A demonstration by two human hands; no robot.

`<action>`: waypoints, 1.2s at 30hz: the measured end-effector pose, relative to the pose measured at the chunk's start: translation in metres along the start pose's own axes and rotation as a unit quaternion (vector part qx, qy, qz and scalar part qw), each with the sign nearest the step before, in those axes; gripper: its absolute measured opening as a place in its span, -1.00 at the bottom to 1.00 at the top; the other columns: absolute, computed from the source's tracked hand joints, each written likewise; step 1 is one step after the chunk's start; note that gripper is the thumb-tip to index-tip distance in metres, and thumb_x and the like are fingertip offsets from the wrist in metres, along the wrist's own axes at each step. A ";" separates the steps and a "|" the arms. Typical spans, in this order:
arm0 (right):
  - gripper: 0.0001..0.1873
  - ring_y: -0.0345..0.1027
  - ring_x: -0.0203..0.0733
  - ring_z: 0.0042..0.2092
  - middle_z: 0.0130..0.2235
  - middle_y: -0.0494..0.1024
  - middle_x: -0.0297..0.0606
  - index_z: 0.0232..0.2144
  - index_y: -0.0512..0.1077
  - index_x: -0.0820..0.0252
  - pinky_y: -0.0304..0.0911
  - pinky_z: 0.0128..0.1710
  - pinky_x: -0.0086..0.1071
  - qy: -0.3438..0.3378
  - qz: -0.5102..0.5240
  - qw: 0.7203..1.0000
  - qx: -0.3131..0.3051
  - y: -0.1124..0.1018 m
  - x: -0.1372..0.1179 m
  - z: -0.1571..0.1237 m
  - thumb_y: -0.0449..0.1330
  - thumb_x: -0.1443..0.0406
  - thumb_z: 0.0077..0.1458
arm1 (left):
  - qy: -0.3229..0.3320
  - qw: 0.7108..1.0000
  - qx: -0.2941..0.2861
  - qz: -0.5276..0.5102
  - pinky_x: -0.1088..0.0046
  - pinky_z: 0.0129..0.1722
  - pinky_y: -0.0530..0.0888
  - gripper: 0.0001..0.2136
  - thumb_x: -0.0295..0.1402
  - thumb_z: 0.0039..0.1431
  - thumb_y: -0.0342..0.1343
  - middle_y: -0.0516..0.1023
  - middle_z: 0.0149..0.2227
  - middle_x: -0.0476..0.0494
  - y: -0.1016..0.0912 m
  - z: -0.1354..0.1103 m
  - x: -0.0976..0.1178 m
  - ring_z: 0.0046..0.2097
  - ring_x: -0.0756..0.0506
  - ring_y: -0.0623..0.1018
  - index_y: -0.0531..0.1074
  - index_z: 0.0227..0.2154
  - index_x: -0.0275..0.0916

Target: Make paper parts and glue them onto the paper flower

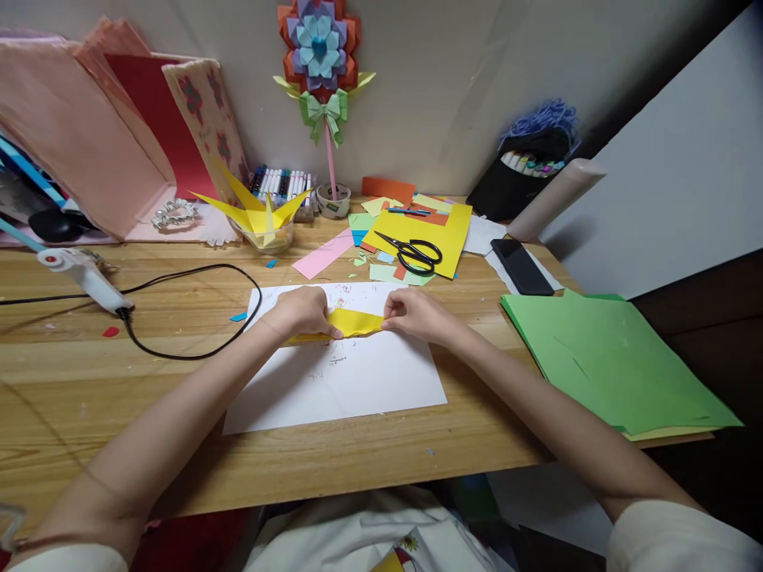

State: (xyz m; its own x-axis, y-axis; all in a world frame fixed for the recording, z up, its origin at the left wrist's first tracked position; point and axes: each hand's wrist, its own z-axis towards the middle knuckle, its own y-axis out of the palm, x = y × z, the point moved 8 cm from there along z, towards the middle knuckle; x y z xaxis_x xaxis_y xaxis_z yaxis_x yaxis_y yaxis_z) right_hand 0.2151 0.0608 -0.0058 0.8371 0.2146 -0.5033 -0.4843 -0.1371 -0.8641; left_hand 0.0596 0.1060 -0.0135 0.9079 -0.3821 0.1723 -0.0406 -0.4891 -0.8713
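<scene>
A folded strip of yellow paper (358,322) lies over a white sheet (369,373) marked with small reddish specks. My left hand (303,310) is closed on the strip's left part, with the thumb along its lower edge. At the strip's right end, my right hand (414,315) pinches the paper between thumb and fingertips. Part of the yellow paper is hidden under my left hand. Behind the sheet, black-handled scissors (419,258) rest on a larger yellow sheet (456,238).
A white glue gun (87,278) with a looping black cord (179,355) lies at left. Yellow folded points stand in a clear bowl (265,238). A paper flower (320,49) rises behind. Green sheets (613,357) and a black phone (521,266) are at right.
</scene>
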 end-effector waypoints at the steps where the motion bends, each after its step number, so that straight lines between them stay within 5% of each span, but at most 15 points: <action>1: -0.98 0.36 -0.20 -0.29 -0.39 0.54 -0.29 -0.49 0.46 0.18 0.23 -0.32 -0.38 -0.060 0.005 0.998 0.029 -0.001 -0.014 -0.005 0.24 0.37 -0.07 | 0.002 1.000 0.008 -0.015 0.46 -0.49 0.23 -0.65 0.01 -0.31 0.19 0.54 -0.42 -0.16 0.001 -0.002 -0.002 -0.37 -0.16 0.47 0.46 -0.59 -0.20; 4: -0.74 0.33 -0.18 -0.08 -0.14 0.52 -0.21 -0.18 0.43 0.19 0.28 -0.11 -0.27 -0.220 0.004 0.974 0.062 0.011 -0.052 -0.028 0.06 0.47 0.09 | 0.007 0.997 0.041 -0.060 0.47 -0.52 0.20 -0.66 0.01 -0.26 0.17 0.53 -0.44 -0.12 0.004 -0.009 -0.007 -0.40 -0.12 0.46 0.43 -0.60 -0.20; 7: -0.61 0.27 -0.14 0.06 0.03 0.41 -0.12 0.02 0.30 0.23 0.28 -0.01 -0.17 -0.271 -0.057 0.959 0.051 0.033 -0.065 -0.043 -0.03 0.49 0.14 | 0.009 0.992 0.071 -0.100 0.48 -0.53 0.17 -0.67 0.00 -0.19 0.14 0.52 -0.46 -0.08 0.008 -0.016 -0.010 -0.41 -0.08 0.44 0.40 -0.60 -0.21; 13: -0.62 0.24 -0.23 0.09 0.07 0.37 -0.21 0.05 0.28 0.17 0.19 0.12 -0.26 -0.277 -0.041 0.959 0.045 0.046 -0.053 -0.039 -0.04 0.43 0.19 | 0.007 0.973 0.171 -0.156 0.50 -0.53 0.16 -0.73 -0.08 -0.05 0.10 0.51 -0.46 -0.01 0.013 -0.034 -0.014 -0.41 -0.04 0.44 0.41 -0.55 -0.21; 16: -0.66 0.32 -0.24 0.03 0.01 0.44 -0.23 0.01 0.32 0.16 0.27 0.06 -0.30 -0.280 -0.033 0.957 0.070 0.042 -0.053 -0.034 -0.01 0.41 0.19 | 0.065 0.961 0.222 -0.152 0.51 -0.49 0.20 -0.82 -0.19 0.01 0.11 0.51 -0.43 -0.01 0.014 -0.044 -0.005 -0.39 -0.02 0.44 0.44 -0.49 -0.21; 23: -0.77 0.45 -0.18 -0.19 -0.23 0.56 -0.12 -0.18 0.40 0.25 0.39 -0.24 -0.33 -0.323 -0.130 0.931 0.110 0.041 -0.069 -0.028 0.00 0.44 0.16 | 0.205 0.942 0.263 0.031 0.47 -0.43 0.25 -0.80 -0.40 0.17 -0.04 0.50 -0.40 -0.10 0.015 -0.060 0.024 -0.35 -0.05 0.46 0.50 -0.39 -0.22; 28: -0.81 0.43 -0.20 -0.28 -0.33 0.56 -0.14 -0.24 0.43 0.27 0.35 -0.33 -0.36 -0.328 -0.086 0.929 0.147 0.030 -0.072 -0.028 0.03 0.43 0.15 | 0.245 0.915 0.305 0.095 0.47 -0.47 0.24 -0.74 -0.42 0.21 -0.13 0.45 -0.46 -0.12 0.013 -0.066 0.031 -0.45 -0.03 0.40 0.44 -0.48 -0.29; 32: -0.83 0.41 -0.23 -0.29 -0.33 0.56 -0.20 -0.25 0.46 0.23 0.32 -0.31 -0.38 -0.283 0.070 0.942 0.163 0.001 -0.069 -0.027 0.09 0.39 0.11 | 0.253 0.907 0.337 -0.005 0.46 -0.41 0.28 -0.78 -0.41 0.21 -0.14 0.46 -0.39 -0.14 -0.001 -0.076 0.027 -0.37 -0.05 0.41 0.41 -0.39 -0.30; 36: -0.87 0.40 -0.28 -0.32 -0.34 0.55 -0.27 -0.32 0.50 0.16 0.28 -0.33 -0.44 -0.180 0.188 0.965 0.040 0.003 -0.058 -0.019 0.15 0.33 0.08 | 0.201 0.935 0.220 -0.194 0.52 -0.40 0.30 -0.86 -0.42 0.15 -0.04 0.49 -0.40 -0.08 0.005 -0.067 0.016 -0.36 -0.02 0.43 0.41 -0.43 -0.27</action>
State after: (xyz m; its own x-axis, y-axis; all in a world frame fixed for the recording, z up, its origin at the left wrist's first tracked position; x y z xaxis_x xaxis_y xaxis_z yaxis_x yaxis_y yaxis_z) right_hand 0.1700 0.0294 0.0213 0.4622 0.4881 -0.7404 -0.7671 -0.1988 -0.6099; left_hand 0.0460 0.0455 0.0159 0.5851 -0.5494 0.5965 0.5158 -0.3155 -0.7965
